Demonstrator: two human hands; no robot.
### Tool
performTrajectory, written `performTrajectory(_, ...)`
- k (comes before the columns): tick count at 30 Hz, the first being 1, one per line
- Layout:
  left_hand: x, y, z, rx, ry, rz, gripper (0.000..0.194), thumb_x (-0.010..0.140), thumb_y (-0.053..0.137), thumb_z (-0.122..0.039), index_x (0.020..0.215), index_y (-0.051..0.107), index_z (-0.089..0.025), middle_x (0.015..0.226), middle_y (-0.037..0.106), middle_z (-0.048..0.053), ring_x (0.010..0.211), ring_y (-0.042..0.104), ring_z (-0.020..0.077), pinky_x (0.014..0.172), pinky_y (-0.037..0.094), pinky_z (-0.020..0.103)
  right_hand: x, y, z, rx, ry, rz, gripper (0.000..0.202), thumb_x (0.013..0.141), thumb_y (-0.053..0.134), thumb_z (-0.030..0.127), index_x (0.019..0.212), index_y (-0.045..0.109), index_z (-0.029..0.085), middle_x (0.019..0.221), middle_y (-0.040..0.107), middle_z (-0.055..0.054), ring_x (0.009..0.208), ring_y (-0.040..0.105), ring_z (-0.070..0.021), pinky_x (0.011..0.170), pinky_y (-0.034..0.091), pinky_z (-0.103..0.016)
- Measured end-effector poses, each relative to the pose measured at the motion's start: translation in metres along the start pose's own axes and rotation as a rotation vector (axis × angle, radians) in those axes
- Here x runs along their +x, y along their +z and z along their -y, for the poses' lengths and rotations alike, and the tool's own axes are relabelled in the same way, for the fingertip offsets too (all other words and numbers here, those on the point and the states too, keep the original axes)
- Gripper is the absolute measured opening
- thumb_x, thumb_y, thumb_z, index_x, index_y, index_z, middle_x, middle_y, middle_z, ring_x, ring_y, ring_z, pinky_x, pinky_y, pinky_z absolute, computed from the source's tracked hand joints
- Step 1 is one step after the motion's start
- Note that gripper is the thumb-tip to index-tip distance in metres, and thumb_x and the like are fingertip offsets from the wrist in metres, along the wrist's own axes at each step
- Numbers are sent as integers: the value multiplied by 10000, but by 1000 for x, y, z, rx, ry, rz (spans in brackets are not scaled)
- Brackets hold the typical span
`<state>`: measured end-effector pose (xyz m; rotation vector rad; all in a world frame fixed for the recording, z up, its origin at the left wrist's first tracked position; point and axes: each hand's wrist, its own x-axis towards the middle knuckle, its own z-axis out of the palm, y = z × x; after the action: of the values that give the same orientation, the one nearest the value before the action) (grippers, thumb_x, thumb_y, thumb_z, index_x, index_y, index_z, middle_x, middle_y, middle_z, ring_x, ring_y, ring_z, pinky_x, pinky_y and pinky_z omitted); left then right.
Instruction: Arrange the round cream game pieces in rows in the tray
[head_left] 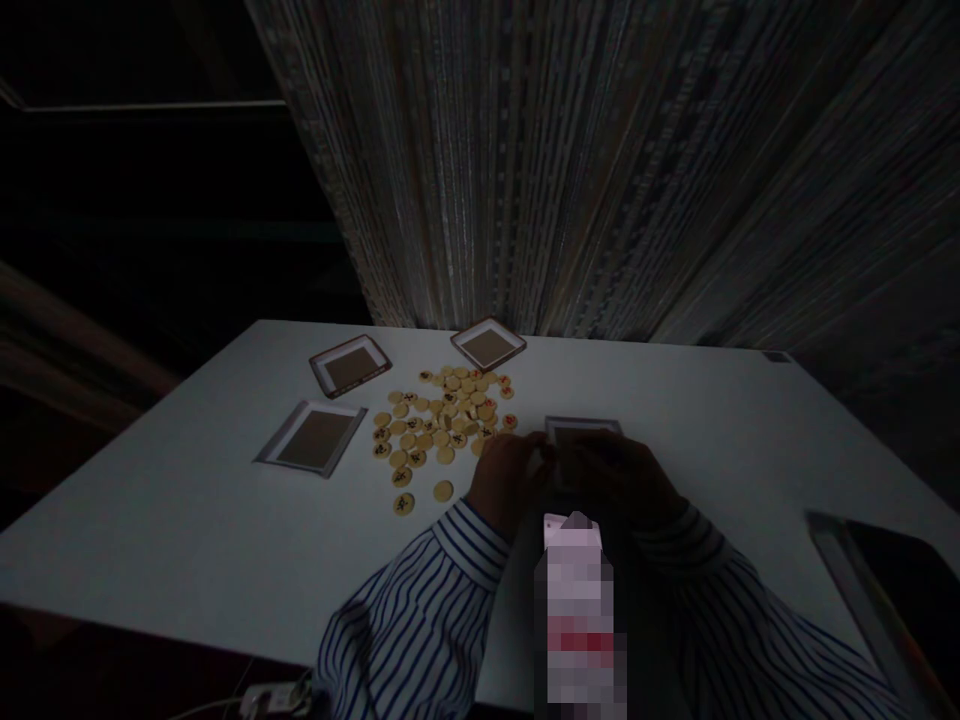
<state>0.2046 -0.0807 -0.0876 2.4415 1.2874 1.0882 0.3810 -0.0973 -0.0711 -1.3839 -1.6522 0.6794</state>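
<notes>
My left hand (512, 476) is at the near left corner of a framed tray (583, 424), its fingers curled; whether they hold anything is too dark to tell. My right hand (626, 475) reaches over the same tray from the right, fingers bent down and partly lost in shadow. Left of my hands lies a loose spread of round wooden pieces (442, 438), some with black or red characters. Below the tray, between my forearms, a lit phone (574, 570) shows a blurred-out screen.
Beyond the pieces lie two framed trays (350, 366) (488, 344). A grey-edged tray (311, 438) sits at the left. A dark flat object (892, 580) lies at the right edge, a power strip (276, 698) below the near edge, and a striped curtain (540, 160) hangs behind.
</notes>
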Motion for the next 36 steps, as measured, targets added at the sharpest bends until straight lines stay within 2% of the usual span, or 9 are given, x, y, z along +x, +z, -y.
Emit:
performTrajectory(4, -1, 1, 0, 4, 16, 59, 213, 794, 568, -267, 982, 606, -174, 800, 676, 58, 755, 620, 194, 694, 477, 330, -5, 3, -2, 0, 41, 16, 229, 724, 591, 372, 825, 656, 177, 753, 697, -57, 657, 644, -167, 574, 529, -293)
performTrajectory(8, -3, 3, 0, -10, 49, 45, 235, 807, 558, -281, 1010, 591, -167, 821, 675, 67, 764, 616, 194, 696, 481, 336, -5, 5, 4, 61, 72, 63, 256, 727, 598, 409, 820, 659, 178, 732, 695, -48, 631, 639, -158, 546, 526, -281)
performTrajectory(16, -6, 4, 1, -16, 89, 72, 272, 801, 563, -266, 1060, 569, -185, 847, 675, 67, 798, 619, 203, 715, 484, 349, -6, 6, 8, 97, 39, 124, 256, 742, 579, 433, 800, 686, 207, 756, 702, -38, 660, 645, -156, 587, 534, -292)
performTrajectory(22, -6, 4, 1, -18, 85, 94, 250, 804, 554, -267, 1039, 579, -182, 819, 674, 63, 782, 621, 204, 705, 484, 347, -6, 6, 4, 110, 30, 120, 198, 740, 598, 372, 799, 687, 204, 775, 703, -34, 709, 650, -161, 634, 537, -301)
performTrajectory(30, -7, 3, 0, -31, 94, 80, 258, 793, 568, -260, 1032, 591, -167, 841, 675, 76, 810, 619, 208, 721, 491, 349, -7, 5, 8, 127, 73, 121, 226, 718, 618, 405, 787, 687, 201, 763, 706, -40, 693, 651, -173, 614, 539, -300)
performTrajectory(36, -8, 1, 3, -36, 11, 88, 292, 764, 600, -233, 1054, 597, -192, 871, 664, 70, 831, 614, 211, 741, 506, 356, -6, 2, 4, 127, 143, 37, 269, 688, 644, 435, 786, 681, 188, 694, 694, -36, 616, 637, -161, 552, 529, -290)
